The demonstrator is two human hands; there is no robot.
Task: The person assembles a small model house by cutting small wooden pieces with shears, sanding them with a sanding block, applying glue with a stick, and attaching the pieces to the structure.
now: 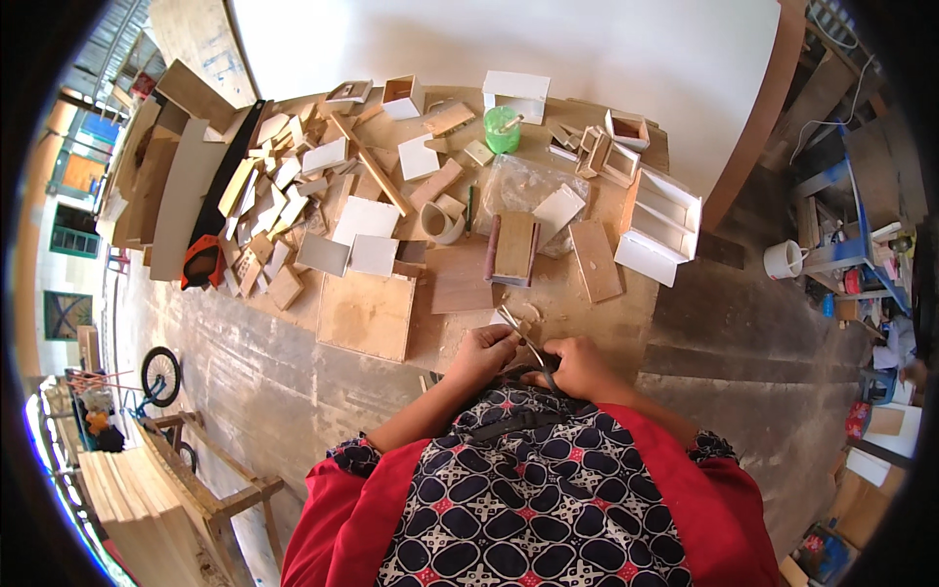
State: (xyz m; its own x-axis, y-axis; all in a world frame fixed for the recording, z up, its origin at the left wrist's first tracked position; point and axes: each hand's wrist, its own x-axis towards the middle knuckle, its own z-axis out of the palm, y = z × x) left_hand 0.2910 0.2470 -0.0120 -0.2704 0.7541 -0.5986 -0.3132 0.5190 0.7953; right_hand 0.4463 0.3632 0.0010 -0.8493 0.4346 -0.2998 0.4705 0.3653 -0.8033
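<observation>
Green cup (503, 129), white panels (365, 218), orange-black saw handle (202, 262)

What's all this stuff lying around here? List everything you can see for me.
scissors: one, metal, held between both hands
wood offcuts: many, pale and white, heaped at the left of the floor
plywood board: one, tan, flat in front of the left hand
sanding block: one, tan wood, beyond the hands
plastic bag: one, clear, under the block
green cup: one, far side
white box frames: several, at the right
tape roll: one, whitish, centre
handsaw: one, orange handle, left
bicycle: one, far left
left hand: one, on the scissors
right hand: one, on the scissors
</observation>
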